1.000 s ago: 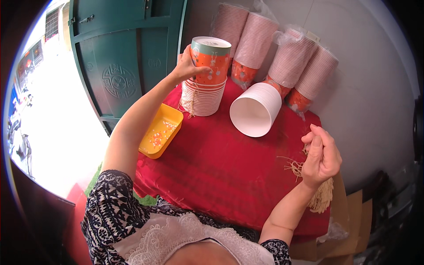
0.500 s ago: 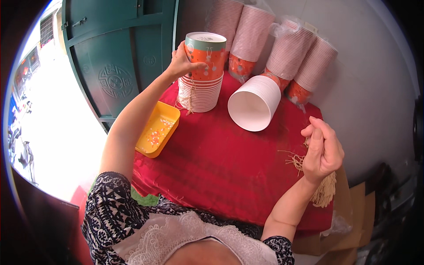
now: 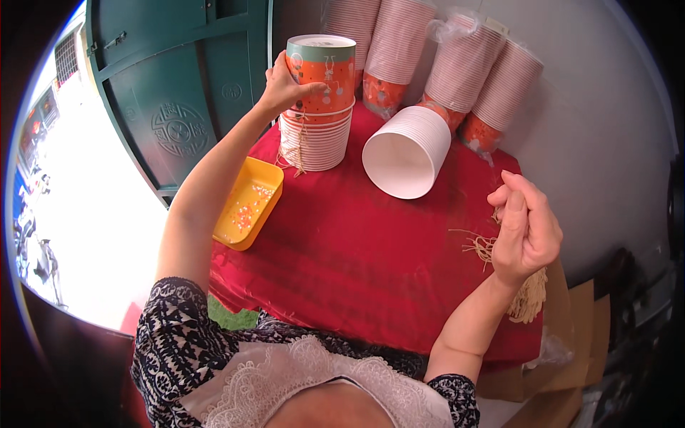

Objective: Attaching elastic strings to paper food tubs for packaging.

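Upside-down nested paper buckets stand in a stack point(image 3: 317, 146) at the table's far left, their white rims downward. My left hand point(image 3: 285, 87) grips the uppermost paper bucket point(image 3: 332, 77), orange with a green band, thumb on its near side and the other fingers behind. Its rim sits a little above the rims below, and a strip of orange shows between. Beige strings point(image 3: 300, 153) hang down the stack's left side. My right hand point(image 3: 526, 232) is raised over the table's right side, fingers curled toward the thumb, with nothing visible in them.
A white bucket stack point(image 3: 407, 157) lies on its side, mouth toward me. Plastic-wrapped bucket stacks point(image 3: 464, 64) lean on the grey wall. A yellow tray point(image 3: 246, 214) holds small bits. A bundle of beige strings point(image 3: 528, 296) hangs at the red-covered table's point(image 3: 357, 271) right edge; cardboard point(image 3: 571, 357) lies beyond.
My left hand has raised the uppermost bucket slightly, so more orange shows beneath its rim. The right hand keeps nearly the same pose. The whole view has shifted a little.
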`<state>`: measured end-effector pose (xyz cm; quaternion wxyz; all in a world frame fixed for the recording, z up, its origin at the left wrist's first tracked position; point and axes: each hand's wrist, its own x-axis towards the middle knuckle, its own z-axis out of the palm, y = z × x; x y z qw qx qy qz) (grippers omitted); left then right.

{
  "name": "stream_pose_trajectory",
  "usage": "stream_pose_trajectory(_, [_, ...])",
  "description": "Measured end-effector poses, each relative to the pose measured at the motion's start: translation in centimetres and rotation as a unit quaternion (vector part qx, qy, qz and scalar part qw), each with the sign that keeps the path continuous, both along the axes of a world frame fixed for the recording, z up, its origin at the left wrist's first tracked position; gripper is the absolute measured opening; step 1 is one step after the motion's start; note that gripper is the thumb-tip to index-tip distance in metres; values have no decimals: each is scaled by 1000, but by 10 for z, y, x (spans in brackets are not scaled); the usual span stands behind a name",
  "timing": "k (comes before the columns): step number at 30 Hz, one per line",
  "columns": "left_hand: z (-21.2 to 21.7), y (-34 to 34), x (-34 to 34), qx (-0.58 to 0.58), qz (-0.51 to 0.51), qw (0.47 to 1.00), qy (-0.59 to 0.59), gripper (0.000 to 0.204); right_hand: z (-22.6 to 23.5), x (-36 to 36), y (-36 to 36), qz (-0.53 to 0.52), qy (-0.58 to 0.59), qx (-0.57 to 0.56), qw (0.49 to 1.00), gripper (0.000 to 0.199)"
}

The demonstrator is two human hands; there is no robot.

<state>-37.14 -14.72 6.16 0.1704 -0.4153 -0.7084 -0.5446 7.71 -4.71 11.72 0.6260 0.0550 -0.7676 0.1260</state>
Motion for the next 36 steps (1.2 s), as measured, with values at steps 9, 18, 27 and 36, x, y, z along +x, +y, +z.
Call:
stream_pose_trajectory(9, [-7, -3, 11, -2, 13, 1000, 14, 109, -2, 1, 5, 6, -21, -1, 1000, 17])
stream_pose_trajectory(18, [-11, -5, 5, -5, 27, 998, 48, 110, -1, -2, 5, 2, -6, -3, 1000, 14])
stream_pose_trajectory(27, [-14, -7, 15, 31, -86, 996, 18, 109, -1, 0, 4, 1, -10, -7, 1000, 14])
stream_pose_trajectory(36, [-24, -4, 7, 13, -48, 999, 10, 111, -1, -1, 4, 1, -14, -6, 1000, 14])
